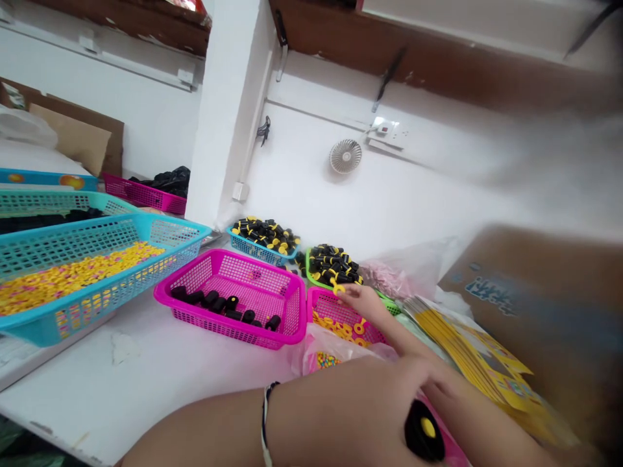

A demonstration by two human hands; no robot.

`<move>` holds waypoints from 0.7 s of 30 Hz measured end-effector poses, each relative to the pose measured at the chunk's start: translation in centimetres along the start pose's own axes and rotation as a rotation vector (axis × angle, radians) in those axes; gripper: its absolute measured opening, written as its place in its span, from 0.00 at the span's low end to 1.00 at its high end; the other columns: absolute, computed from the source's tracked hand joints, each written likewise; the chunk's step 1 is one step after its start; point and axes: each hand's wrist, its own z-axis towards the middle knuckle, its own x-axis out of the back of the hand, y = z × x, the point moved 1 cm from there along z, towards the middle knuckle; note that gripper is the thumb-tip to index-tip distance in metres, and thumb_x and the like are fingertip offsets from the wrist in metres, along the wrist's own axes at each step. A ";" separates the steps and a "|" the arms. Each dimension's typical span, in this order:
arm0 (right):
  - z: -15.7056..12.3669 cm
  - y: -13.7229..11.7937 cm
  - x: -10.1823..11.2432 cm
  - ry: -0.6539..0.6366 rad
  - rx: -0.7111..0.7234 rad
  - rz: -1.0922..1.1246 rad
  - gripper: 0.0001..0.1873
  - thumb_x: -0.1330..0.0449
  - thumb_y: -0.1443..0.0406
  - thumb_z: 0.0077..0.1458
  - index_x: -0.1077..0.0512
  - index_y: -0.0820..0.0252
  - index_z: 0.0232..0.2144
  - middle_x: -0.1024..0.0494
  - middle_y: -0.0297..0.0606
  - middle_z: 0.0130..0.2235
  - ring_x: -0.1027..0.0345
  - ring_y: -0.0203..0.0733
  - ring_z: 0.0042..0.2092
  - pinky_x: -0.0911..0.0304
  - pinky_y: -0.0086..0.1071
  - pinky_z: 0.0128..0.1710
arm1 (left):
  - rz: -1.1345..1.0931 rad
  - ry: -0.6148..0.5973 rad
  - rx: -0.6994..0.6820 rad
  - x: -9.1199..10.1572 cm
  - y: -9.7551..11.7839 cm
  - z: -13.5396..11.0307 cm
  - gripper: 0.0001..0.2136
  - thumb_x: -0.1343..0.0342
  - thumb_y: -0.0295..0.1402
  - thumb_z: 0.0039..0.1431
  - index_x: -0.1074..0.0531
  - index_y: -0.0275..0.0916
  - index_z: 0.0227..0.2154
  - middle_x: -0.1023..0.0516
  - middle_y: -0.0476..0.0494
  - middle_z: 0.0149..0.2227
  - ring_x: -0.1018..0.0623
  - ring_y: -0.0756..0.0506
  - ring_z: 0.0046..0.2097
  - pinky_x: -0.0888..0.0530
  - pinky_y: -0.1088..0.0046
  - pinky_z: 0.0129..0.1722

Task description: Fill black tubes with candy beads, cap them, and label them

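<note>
Two hands worked with little black and yellow pieces on a white table (160, 376).
The left hand (384, 395), close to the camera, was closed around a black round plastic piece (424, 433). This piece was dark and smooth, with a small yellow dot in its middle. It sat low in the picture, close to the person. The right hand (363, 301) reached further out and pinched a yellow plastic ring (339, 289) just above a small pink plastic basket (322, 305) with more yellow rings inside. A bigger pink plastic basket (292, 311) with black tubes stood just beside it on the left.
</note>
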 end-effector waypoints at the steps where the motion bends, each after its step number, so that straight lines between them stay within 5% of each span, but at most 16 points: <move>1: -0.2 -1.2 0.8 0.004 -0.041 0.077 0.13 0.39 0.58 0.61 0.26 0.63 0.42 0.23 0.33 0.33 0.27 0.35 0.31 0.29 0.31 0.32 | -0.013 0.047 0.060 0.2 0.2 0.0 0.34 0.31 0.48 0.43 0.33 0.40 0.53 0.21 0.37 0.46 0.21 0.35 0.45 0.28 0.65 0.39; 5: -3.7 -6.6 3.2 0.160 -0.106 0.382 0.19 0.35 0.52 0.54 0.25 0.53 0.45 0.21 0.31 0.34 0.27 0.33 0.33 0.29 0.28 0.35 | -0.069 0.240 0.241 0.9 0.2 0.5 0.41 0.29 0.46 0.42 0.44 0.39 0.55 0.23 0.42 0.37 0.22 0.38 0.37 0.31 0.69 0.31; 10: -9.7 -11.3 2.1 0.200 -0.204 0.731 0.11 0.30 0.55 0.48 0.19 0.51 0.33 0.20 0.34 0.36 0.26 0.35 0.39 0.29 0.25 0.41 | -0.011 0.319 0.056 0.6 -1.2 1.0 0.29 0.38 0.35 0.57 0.54 0.42 0.52 0.25 0.39 0.48 0.22 0.43 0.44 0.28 0.66 0.43; 14: -10.8 -11.8 0.6 0.140 -0.217 0.788 0.08 0.29 0.58 0.47 0.17 0.53 0.30 0.20 0.38 0.44 0.25 0.39 0.44 0.29 0.26 0.44 | 0.077 0.319 0.051 0.0 -1.7 1.0 0.20 0.46 0.37 0.65 0.52 0.42 0.50 0.30 0.34 0.55 0.24 0.43 0.50 0.28 0.65 0.45; 21: -10.3 -9.7 1.0 0.144 -0.104 0.762 0.10 0.29 0.62 0.49 0.19 0.49 0.38 0.16 0.35 0.38 0.22 0.38 0.39 0.25 0.29 0.38 | 0.209 0.472 0.118 -1.4 -1.8 1.5 0.16 0.58 0.42 0.70 0.51 0.40 0.53 0.31 0.34 0.52 0.23 0.45 0.44 0.30 0.67 0.39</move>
